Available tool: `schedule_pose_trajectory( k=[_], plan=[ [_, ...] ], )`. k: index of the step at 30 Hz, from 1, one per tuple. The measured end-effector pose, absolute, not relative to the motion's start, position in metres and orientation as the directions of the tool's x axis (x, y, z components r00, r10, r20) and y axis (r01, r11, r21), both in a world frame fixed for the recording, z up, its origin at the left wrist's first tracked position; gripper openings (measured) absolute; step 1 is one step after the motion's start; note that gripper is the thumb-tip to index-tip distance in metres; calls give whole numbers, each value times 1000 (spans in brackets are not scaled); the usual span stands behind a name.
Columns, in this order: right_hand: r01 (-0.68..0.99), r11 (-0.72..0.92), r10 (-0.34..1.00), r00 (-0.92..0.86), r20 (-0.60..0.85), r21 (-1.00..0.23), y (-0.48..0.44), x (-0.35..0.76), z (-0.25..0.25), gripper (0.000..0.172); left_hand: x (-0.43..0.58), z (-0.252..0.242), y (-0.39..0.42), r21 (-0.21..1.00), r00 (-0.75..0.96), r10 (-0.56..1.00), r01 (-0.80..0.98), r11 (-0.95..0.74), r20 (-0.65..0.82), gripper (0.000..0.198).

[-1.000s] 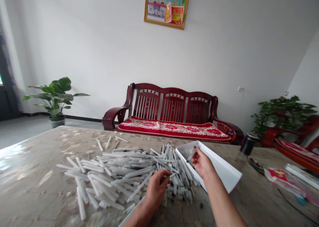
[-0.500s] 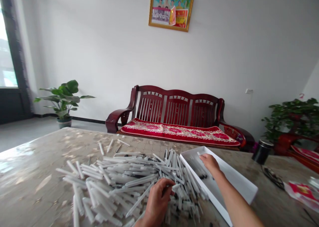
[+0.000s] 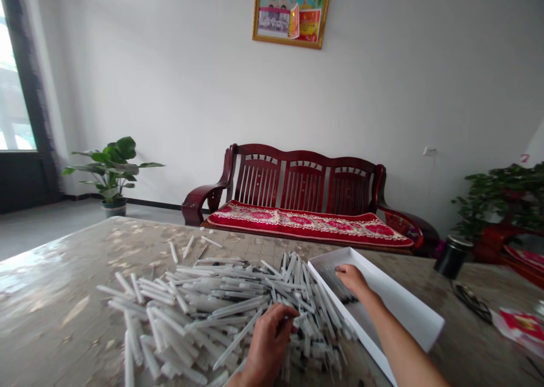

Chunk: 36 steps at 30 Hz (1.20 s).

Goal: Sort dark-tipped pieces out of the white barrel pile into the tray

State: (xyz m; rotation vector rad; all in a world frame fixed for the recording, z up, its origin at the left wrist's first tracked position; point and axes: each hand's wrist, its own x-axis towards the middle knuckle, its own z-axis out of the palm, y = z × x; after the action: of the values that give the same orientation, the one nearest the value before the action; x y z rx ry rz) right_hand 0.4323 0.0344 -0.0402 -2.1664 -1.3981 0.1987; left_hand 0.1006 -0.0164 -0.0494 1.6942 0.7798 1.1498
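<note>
A big heap of white pens [image 3: 212, 307] lies spread over the marble-patterned table [image 3: 59, 313]. My left hand [image 3: 268, 344] rests on the near right part of the heap, its fingers curled and pinching one white pen. To the right stands a shallow white box [image 3: 408, 307] with a row of pens [image 3: 338, 282] laid along its left wall. My right hand [image 3: 352, 278] reaches into the box and lies over those pens, its fingers bent down; what they hold, if anything, is hidden.
A dark cylindrical container [image 3: 451, 256] and a black cable [image 3: 470, 302] sit right of the box, with a red printed packet [image 3: 521, 324] at the far right. Behind the table stand a red wooden bench [image 3: 301, 203] and potted plants [image 3: 111, 171].
My right hand has moved from above the box's near end down into the box onto the row of pens. My left hand has stayed on the heap. The view has shifted slightly.
</note>
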Motion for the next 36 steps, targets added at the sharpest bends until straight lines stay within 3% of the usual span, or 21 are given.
schedule_pose_trajectory(
  k=[7,13,19,24,30,34,36],
  plan=[
    [804,-364,879,464,113,-471,21,431,-31,42,99,-44,-18,921,360,862,22,-390,356,21],
    [830,-495,852,522,47,-257,-35,431,-12,30,98,-41,-18,911,383,849,42,-410,364,23],
    [864,-497,868,495,-38,-81,-98,411,-8,22,92,-35,-18,873,411,810,65,-483,417,25],
    [881,-470,883,468,-46,-53,-126,393,-15,24,89,-31,-17,840,410,790,94,-535,457,25],
    [891,-443,896,442,-30,-101,-142,382,-14,22,88,-31,-17,805,426,758,105,-583,494,25],
    [887,-462,887,462,10,11,-140,364,11,22,87,-31,-17,783,429,747,130,-608,508,25],
    [898,-439,895,437,87,7,-132,346,26,22,88,-31,-16,775,435,744,149,-615,507,25]
  ],
)
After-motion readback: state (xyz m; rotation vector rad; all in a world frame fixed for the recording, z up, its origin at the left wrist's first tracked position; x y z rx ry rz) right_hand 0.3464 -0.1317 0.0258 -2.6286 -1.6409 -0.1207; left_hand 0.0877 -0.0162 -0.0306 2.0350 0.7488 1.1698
